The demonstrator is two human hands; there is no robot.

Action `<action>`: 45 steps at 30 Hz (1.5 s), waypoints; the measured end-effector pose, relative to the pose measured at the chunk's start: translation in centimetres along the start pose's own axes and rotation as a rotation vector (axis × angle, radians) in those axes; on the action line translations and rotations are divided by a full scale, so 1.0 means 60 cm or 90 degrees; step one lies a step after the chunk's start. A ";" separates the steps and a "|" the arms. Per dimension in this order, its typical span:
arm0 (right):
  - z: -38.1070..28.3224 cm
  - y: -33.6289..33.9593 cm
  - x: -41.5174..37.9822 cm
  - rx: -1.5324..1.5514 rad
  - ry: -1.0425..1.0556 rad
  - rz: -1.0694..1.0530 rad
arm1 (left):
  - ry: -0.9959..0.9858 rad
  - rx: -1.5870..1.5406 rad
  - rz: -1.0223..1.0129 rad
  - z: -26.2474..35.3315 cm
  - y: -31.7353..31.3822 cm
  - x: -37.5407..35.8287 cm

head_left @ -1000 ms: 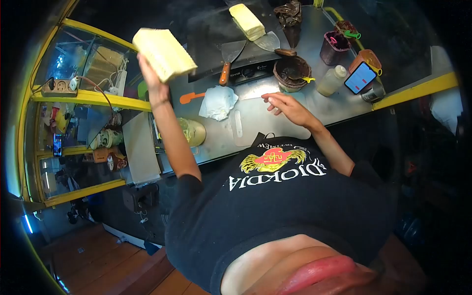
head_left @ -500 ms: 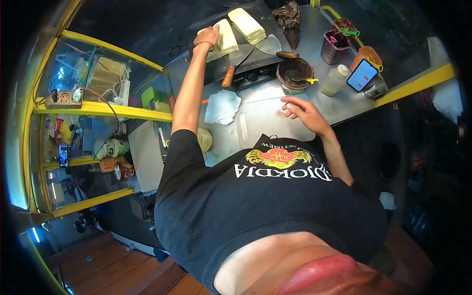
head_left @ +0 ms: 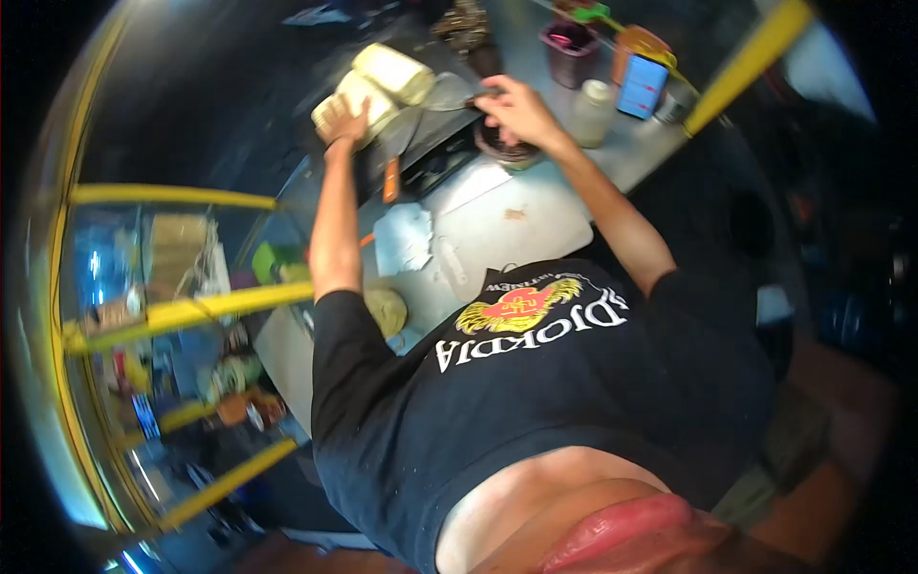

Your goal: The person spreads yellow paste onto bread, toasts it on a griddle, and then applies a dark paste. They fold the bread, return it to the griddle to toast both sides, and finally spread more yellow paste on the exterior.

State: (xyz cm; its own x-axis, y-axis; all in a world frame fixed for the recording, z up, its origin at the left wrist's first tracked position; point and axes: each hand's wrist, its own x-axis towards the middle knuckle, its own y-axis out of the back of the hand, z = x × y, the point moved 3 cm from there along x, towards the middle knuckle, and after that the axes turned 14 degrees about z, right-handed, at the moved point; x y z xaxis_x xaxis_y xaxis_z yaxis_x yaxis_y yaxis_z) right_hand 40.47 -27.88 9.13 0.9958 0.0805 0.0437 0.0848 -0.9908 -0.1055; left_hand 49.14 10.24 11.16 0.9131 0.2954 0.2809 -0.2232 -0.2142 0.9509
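My left hand (head_left: 342, 121) lies spread, palm down, on the leftmost of several pale yellow bread slabs on the dark griddle. Beside it are a second slab (head_left: 369, 99) and a third slab (head_left: 394, 73). My right hand (head_left: 519, 113) has its fingers closed round the handle of a scraper (head_left: 446, 94) with a wide flat blade, which rests by the third slab. Below that hand, partly hidden, stands a tub of dark spread (head_left: 504, 151). An orange-handled spatula (head_left: 391, 179) leans over the griddle's front edge.
A white cutting board (head_left: 535, 218) and a pale blue cloth (head_left: 402, 239) lie nearest my body. Rightward stand a squeeze bottle (head_left: 593, 115), a dark-filled container (head_left: 571, 55) and a propped phone (head_left: 643, 86). A yellow frame post (head_left: 751, 65) borders the right side.
My right hand has moved from over the cutting board up to the scraper's handle and closed on it. The left hand's fingers have spread on the bread. The camera view has shifted.
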 end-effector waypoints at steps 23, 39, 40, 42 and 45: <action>0.189 0.086 -0.274 -0.243 -0.086 -0.377 | 0.215 -0.244 0.251 -0.031 -0.121 -0.555; 0.268 0.229 -0.228 -0.329 0.138 0.141 | 0.321 -0.490 0.213 -0.117 -0.145 -0.597; 0.271 0.239 -0.224 -0.332 0.128 0.113 | 0.339 -0.478 0.203 -0.120 -0.151 -0.596; 0.272 0.251 -0.217 -0.331 0.105 0.044 | 0.360 -0.465 0.199 -0.124 -0.154 -0.591; 0.249 0.234 -0.213 -0.201 -0.067 -0.056 | 0.401 -0.506 0.142 -0.121 -0.137 -0.590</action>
State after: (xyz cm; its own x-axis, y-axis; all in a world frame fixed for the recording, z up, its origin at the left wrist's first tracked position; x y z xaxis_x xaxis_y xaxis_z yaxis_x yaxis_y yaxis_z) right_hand 29.43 -41.21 -7.77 0.9847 0.1615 -0.0653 0.1717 -0.9631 0.2071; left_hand 16.18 8.31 -5.65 0.5312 0.8062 0.2606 -0.7345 0.2849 0.6159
